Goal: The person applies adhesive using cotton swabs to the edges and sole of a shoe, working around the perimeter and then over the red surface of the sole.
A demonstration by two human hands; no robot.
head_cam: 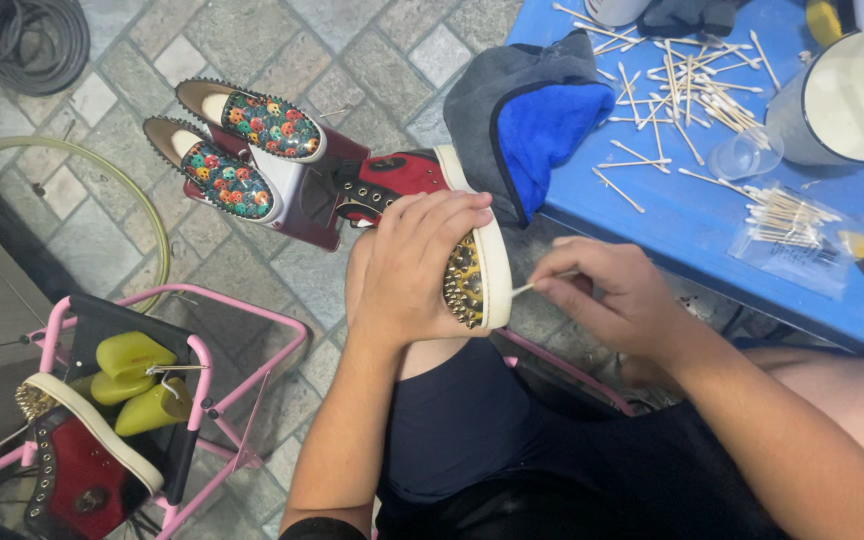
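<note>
Red-and-black high-top sneaker with gold studs and white sole (452, 235) lies clamped on the knee under the left hand (414, 265), sole turned (handily) toward the right hand (607, 295) pinching a cotton swab (524, 289).

The left hand (417, 265) hides the studded sneaker's (477, 275) middle; the white bucket (847, 100) is cut off.

A red studded sneaker (452, 235) is gripped over the toe by the left hand (414, 262), propped on the knee. A cotton swab (524, 289) is pinched in the right hand (607, 295), tip touching the white sole edge. Loose swabs (687, 85) are scattered across the blue table (652, 225); a grey-blue cloth (527, 115) is draped over its left edge.
</note>
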